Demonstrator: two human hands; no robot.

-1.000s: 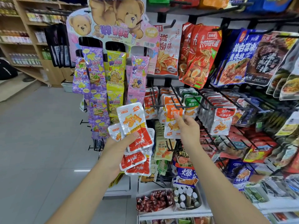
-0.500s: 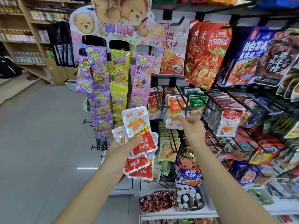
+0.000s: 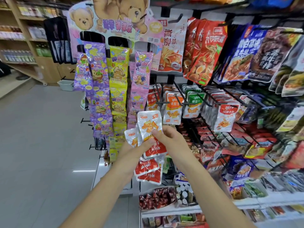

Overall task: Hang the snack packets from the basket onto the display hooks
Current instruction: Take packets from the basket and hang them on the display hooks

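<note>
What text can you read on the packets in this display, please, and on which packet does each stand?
"100": white packet, top row.
"Grape": pink bear packet.
"Orange": yellow bear packet.
"素牛排": dark packet, upper right.
Too blurred to read: the held packets and the small hanging packets.

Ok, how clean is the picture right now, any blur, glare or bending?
Head view: the left hand, right hand and the packets they hold look sharp; lower-right bags are smeared; red bags show glare; wooden shelves lean at the edge.
</note>
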